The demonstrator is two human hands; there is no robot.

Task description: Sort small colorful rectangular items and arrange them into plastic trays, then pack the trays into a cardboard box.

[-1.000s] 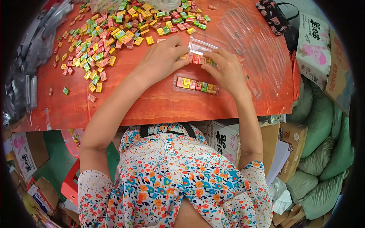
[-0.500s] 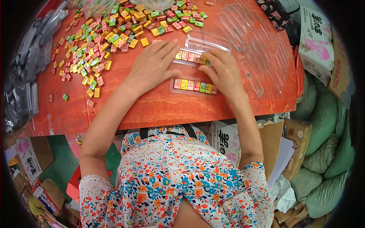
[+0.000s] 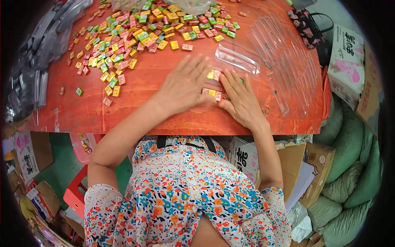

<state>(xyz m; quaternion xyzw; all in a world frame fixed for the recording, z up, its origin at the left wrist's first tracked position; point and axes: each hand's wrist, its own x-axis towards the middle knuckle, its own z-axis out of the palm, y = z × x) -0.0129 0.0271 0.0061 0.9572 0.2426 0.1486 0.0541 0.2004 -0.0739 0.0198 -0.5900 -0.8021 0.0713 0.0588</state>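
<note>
Both hands, left hand (image 3: pixel 183 87) and right hand (image 3: pixel 242 99), lie flat and open over two rows of small coloured candies (image 3: pixel 214 94) on the orange table (image 3: pixel 135 111); a clear tray (image 3: pixel 238 57) lies at one o'clock, loose candies (image 3: pixel 135 33) at eleven.

clear plastic tray (image 3: pixel 238 57) on red table just beyond the fingers | stack of clear trays (image 3: pixel 288 61) at right table edge | white carton with pink print (image 3: pixel 346 61) far right | brown cardboard boxes (image 3: pixel 306 173) under table right | white-labelled box (image 3: pixel 25 154) lower left
</note>
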